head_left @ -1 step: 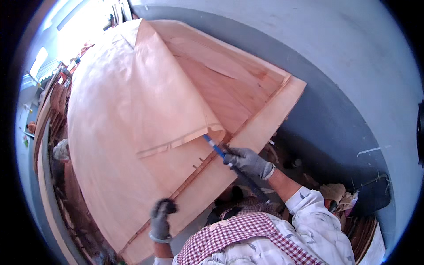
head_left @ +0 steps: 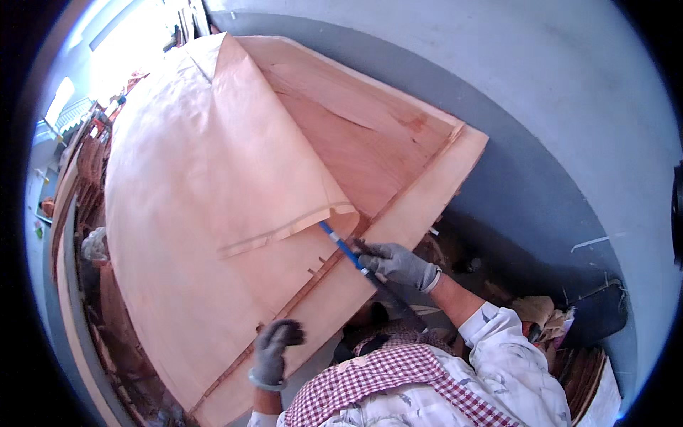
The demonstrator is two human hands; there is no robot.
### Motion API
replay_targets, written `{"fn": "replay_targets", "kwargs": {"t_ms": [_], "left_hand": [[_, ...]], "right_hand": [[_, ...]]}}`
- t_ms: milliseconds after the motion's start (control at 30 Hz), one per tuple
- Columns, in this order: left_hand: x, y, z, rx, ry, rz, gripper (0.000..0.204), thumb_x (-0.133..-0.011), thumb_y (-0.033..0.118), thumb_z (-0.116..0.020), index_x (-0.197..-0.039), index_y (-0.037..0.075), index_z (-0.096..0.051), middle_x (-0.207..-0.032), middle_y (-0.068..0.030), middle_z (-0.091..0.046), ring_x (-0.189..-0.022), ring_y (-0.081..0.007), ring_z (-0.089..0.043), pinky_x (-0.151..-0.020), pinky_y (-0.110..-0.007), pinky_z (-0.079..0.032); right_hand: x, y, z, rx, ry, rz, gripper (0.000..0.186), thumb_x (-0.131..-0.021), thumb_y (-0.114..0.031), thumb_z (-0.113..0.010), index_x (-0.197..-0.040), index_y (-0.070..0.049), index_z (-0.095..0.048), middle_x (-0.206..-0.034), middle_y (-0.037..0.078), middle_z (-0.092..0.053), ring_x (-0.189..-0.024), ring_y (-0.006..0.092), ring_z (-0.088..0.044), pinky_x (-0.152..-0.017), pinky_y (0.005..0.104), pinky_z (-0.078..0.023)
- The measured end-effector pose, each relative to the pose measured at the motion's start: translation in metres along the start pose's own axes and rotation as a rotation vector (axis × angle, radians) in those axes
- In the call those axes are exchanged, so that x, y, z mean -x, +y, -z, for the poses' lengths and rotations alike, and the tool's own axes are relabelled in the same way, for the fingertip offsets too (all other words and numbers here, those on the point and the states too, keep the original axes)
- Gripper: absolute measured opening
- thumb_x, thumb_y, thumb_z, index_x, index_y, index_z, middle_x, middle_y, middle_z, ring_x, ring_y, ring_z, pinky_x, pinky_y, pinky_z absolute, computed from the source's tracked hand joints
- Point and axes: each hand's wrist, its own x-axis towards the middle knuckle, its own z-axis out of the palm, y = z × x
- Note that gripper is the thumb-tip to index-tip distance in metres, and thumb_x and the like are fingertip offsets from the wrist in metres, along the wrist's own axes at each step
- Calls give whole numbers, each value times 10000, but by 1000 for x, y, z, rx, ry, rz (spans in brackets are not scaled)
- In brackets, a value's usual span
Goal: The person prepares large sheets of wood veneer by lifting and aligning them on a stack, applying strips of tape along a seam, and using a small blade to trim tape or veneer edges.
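My right hand (head_left: pixel 404 266), in a grey glove, is closed round a blue pole (head_left: pixel 343 245) with a dark lower part. The pole's far end meets the folded-back corner of a large, thin, pale wood veneer sheet (head_left: pixel 206 171). A small brown piece shows by my right fingertips; whether they grip it is unclear. Over the sheet's near edge is my left hand (head_left: pixel 270 356), also gloved, its dark-tipped fingers loosely bent and nothing visible in them. Beneath the turned-back sheet lies a reddish veneer layer (head_left: pixel 356 135) with a crack in it.
A grey wall (head_left: pixel 526 164) runs along the right. Brown veneer stacks (head_left: pixel 89 160) and a long rail (head_left: pixel 75 327) stand at the left. At the lower right are crumpled cloth (head_left: pixel 535 309), a dark container (head_left: pixel 596 317) and another veneer stack (head_left: pixel 580 370).
My left hand has shifted slightly right and its fingers now point rightward. The pole's far end and the sheet's folded corner sit slightly farther left. My right hand keeps its grip.
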Motion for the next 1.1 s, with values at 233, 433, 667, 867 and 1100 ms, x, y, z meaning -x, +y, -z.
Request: {"fn": "replay_targets", "kwargs": {"t_ms": [233, 433, 667, 867, 1100], "left_hand": [[-50, -18, -126, 419, -605, 578, 330, -949, 161, -447, -1221, -25, -469, -1149, -125, -559, -1036, -198, -543, -908, -320, -441], [-85, -47, -165, -167, -676, 62, 321, -944, 223, -472, -1174, -2, -490, -1042, -119, -593, -944, -208, -561, -849, -337, -459], [-110, 19, -233, 239, -167, 245, 255, -943, 251, -490, -1049, 23, -529, -892, -105, -616, -812, -208, -615, -731, -349, -508], [-133, -4, -223, 236, 88, 168, 176, -931, 184, -493, -1020, 33, -479, -737, -92, -567, -605, -231, -612, -542, -364, -526], [-97, -7, -200, 435, 262, 191, 149, -921, 173, -496, -1012, 57, -478, -732, -74, -562, -596, -206, -601, -540, -342, -518]], "right_hand": [[-2, -14, 66, -45, 198, 41, 282, -850, -170, -577, -1087, -22, -613, -952, 36, -643, -774, 109, -579, -655, 236, -455], [-53, -22, 238, 40, 623, 178, 183, -740, -107, -552, -887, -80, -656, -723, -1, -613, -547, 89, -479, -463, 235, -375], [-116, -17, 361, 932, 809, 136, 331, -802, -221, -594, -1090, -60, -610, -989, 160, -650, -909, 271, -626, -778, 338, -488], [-136, -17, 372, 915, 625, -40, 590, -691, -347, -747, -1128, -7, -543, -1119, 221, -591, -1057, 337, -568, -884, 404, -448], [-143, -26, 384, 985, 683, -19, 532, -652, -325, -775, -1071, -38, -617, -1068, 197, -630, -1006, 331, -601, -872, 387, -463]]}}
